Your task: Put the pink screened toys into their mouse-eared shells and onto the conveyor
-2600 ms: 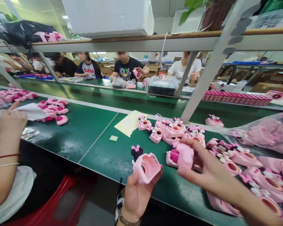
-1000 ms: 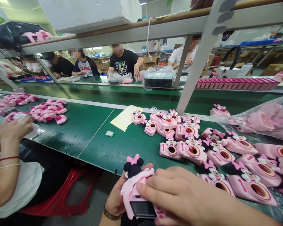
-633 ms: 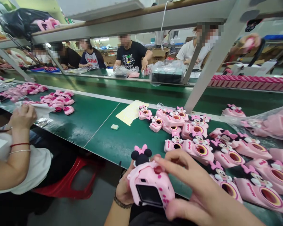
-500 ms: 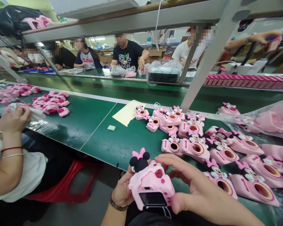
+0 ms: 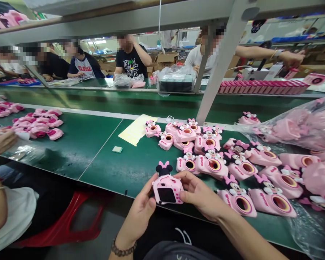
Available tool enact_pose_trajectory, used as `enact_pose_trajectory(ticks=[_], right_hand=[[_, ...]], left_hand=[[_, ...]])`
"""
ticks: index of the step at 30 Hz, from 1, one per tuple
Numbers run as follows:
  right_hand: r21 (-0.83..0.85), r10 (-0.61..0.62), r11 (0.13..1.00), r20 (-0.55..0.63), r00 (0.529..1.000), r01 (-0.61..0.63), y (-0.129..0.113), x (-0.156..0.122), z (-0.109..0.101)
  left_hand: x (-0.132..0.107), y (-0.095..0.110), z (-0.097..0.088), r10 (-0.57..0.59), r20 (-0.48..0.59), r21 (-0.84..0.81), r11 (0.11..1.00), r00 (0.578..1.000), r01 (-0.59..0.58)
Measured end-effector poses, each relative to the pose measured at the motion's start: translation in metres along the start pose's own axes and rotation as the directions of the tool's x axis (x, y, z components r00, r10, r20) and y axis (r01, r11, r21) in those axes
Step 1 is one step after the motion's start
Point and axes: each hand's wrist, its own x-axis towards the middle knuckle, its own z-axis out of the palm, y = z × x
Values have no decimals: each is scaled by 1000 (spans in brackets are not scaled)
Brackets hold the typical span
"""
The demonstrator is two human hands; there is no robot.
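- Pink Minnie Mouse toy camera (image 5: 166, 189) clamped between left hand (image 5: 141, 207) and right hand (image 5: 199, 191), just above the green table (image 5: 103, 159) edge;
- clear plastic bag (image 5: 295, 124) holding pink cameras, at right;
- loose pink cameras (image 5: 211, 166) beside it, on the table

- toy cameras (image 5: 211, 166) on conveyor belt (image 5: 103, 144), right of centre
- plastic bag (image 5: 295, 126) just right of them
- paper sheet (image 5: 137, 130) behind, to their left
- second conveyor belt (image 5: 119, 101) beyond
- stool (image 5: 67, 220) before near edge, left

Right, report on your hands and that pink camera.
Left hand, right hand gripping pink Minnie Mouse toy camera, screen facing me. Nothing in the way; more cameras on green belt.
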Motion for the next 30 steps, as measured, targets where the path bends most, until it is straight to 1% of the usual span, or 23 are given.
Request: enact_pose_trajectory(ticks=[2,4,6,7,9,11,12,15,17,20,22,25,27,30], right_hand=[[-17,8,1000,-67,998,-9,5,2,-1],[-26,10,1000,-93,996,-12,10,4,-1],[-84,-12,996,-108,994,3,13,5,1],[-133,-30,991,-127,991,13,14,5,2],[-227,-48,974,-167,985,9,14,6,4],[-255,-30,967,-173,984,-15,14,6,5],[-248,-18,969,-155,988,-21,14,6,4],[-191,-29,981,-70,997,15,14,6,0],[-177,-44,984,-48,998,35,15,5,-3],[-207,-54,978,-91,994,34,16,3,0],[-236,-76,971,-128,989,44,16,3,4],[-306,-132,949,-158,978,79,17,3,8],[-358,-170,929,-182,968,95,19,5,7],[-376,-194,921,-227,954,98,23,8,4]], left_hand=[[-1,4,10,-24,4,49,999,1000,24],[1,7,17,-64,-62,214,974,996,76],[4,10,20,-79,-137,410,903,987,129],[6,11,22,-74,-155,486,863,985,141],[9,13,24,-46,-166,558,819,985,132],[11,14,27,-1,-169,558,824,986,96],[11,15,29,22,-173,553,829,985,79],[11,14,30,87,-167,561,828,982,22],[11,13,28,116,-140,568,823,983,-16],[12,12,25,125,-88,558,828,988,-55],[12,11,25,119,-73,538,840,990,-62],[14,12,27,122,-104,529,847,987,-49],[17,13,30,130,-128,547,836,983,-39],[22,15,32,154,-124,582,811,980,-54]])
